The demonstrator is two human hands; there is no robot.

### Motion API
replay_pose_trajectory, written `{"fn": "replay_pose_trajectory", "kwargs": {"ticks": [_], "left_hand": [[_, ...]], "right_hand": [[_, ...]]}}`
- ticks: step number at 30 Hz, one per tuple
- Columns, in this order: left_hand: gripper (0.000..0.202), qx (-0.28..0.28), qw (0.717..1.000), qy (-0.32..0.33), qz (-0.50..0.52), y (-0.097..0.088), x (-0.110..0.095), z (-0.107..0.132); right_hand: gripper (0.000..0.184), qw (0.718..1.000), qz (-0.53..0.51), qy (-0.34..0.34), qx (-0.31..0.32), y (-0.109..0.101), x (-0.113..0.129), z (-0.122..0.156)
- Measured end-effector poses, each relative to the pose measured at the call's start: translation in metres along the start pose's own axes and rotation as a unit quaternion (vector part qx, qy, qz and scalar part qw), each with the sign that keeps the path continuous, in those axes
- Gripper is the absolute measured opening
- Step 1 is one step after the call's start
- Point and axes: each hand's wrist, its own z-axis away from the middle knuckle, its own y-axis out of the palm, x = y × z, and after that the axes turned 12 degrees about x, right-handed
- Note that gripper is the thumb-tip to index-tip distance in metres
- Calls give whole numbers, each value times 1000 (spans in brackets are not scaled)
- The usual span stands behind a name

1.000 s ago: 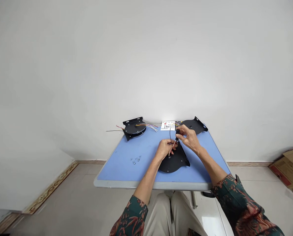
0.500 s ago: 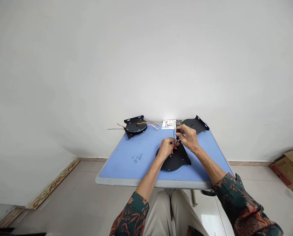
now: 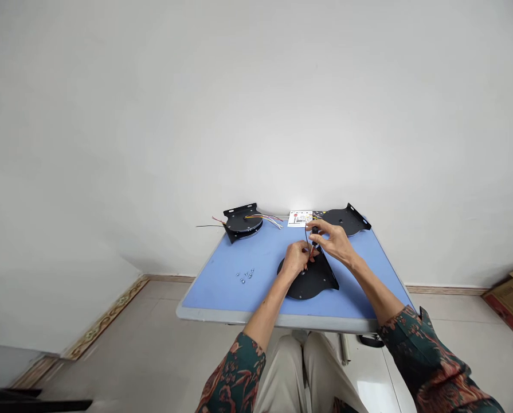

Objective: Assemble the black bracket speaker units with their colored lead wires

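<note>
My left hand rests over a black sheet-metal plate with a bent bracket edge, its fingers pinched on thin red wires. My right hand is just to the right, its fingertips pinching a small black connector with a thin black wire curving from it. The two hands nearly meet above the plate, and the fingers hide the wire ends and the plate's middle.
A black disc unit with bracket trailing coloured wires stands at the far left of the blue table. Another black bracket plate lies far right, beside a printed white sheet. Several small screws lie left of the hands.
The whole view has shifted, so the table sits further right. My hands have come closer together above the plate, with the wires and connector still between them.
</note>
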Motion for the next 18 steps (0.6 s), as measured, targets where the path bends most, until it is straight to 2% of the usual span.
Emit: {"fn": "replay_pose_trajectory", "kwargs": {"ticks": [3,5,7,10,13,18], "left_hand": [[15,-5,1000,8,-14,0,-1,1],[15,-6,1000,9,-23,0,-2,1],[20,-5,1000,7,-29,0,-2,0],[27,-4,1000,7,-29,1,-2,-1],[27,-7,999,11,-30,1,-2,0],[26,-10,1000,12,-13,2,-4,1]], "right_hand": [[21,996,54,14,-68,5,2,1],[17,993,73,23,-91,6,1,1],[16,994,59,35,-87,7,0,1],[25,997,-22,48,-52,8,-3,2],[29,996,-81,36,-22,7,-2,3],[18,997,2,29,-67,5,3,1]]}}
